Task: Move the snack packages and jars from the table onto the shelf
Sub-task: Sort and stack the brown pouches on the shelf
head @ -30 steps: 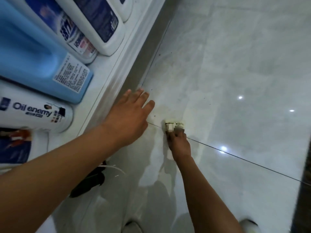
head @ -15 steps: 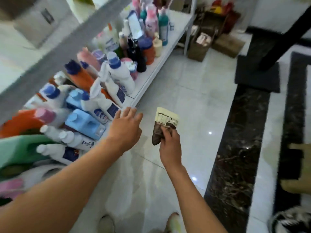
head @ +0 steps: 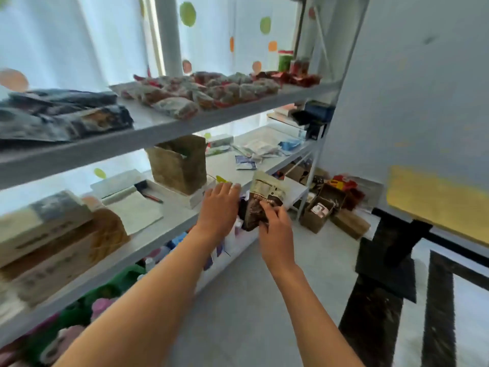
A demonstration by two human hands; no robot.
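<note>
Snack package [head: 260,201] beside shelf edge [head: 169,230]

2 bare, sleeveless forearms [head: 164,287]

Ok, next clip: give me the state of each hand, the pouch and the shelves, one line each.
Right hand: grips the snack pouch.
Left hand: open, fingers straight, holding nothing.
Snack pouch: held upright, off the shelf.
Upper shelf: stocked with snack packages.
Middle shelf: holds boxes and papers.

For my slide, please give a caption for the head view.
Right hand holds a snack pouch beside the open left hand.
</note>
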